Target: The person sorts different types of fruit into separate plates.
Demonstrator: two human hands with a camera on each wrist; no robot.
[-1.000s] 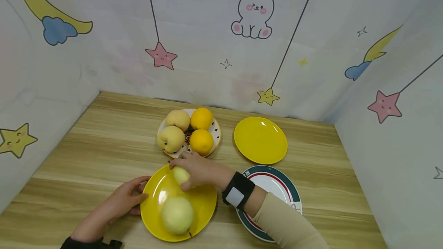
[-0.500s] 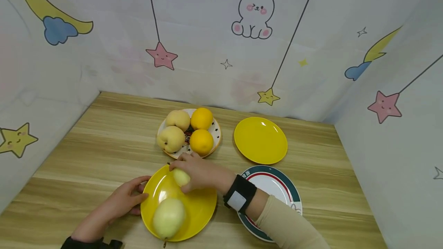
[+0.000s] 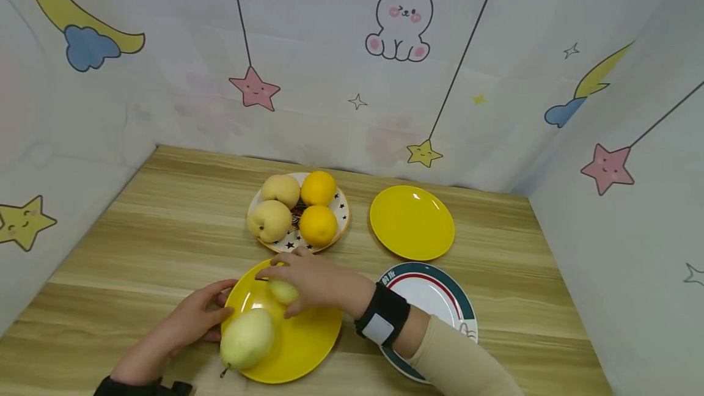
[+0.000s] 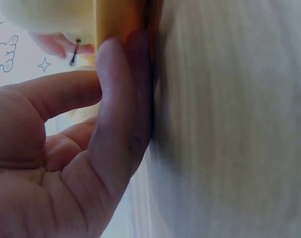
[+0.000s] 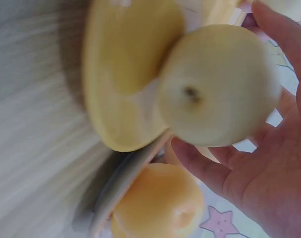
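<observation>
My left hand holds the rim of a yellow plate from the left, thumb on top; in the left wrist view its fingers lie against the plate's side, low over the table. My right hand reaches over the plate's far part, thumb and fingers curved round a pale green pear. In the right wrist view that pear, slightly blurred, sits between thumb and fingers above the plate. A second, larger pear lies at the plate's near left, its stem pointing past the rim.
Behind stands a patterned plate with two pale beige round fruits and two oranges. A smaller yellow plate is at back right. A white plate with a green rim lies partly under the right forearm. Printed cloth walls surround the table.
The larger pear has rolled left across the plate to its near-left rim. My right hand has shifted slightly toward me and left with its pear. The left hand stays on the rim.
</observation>
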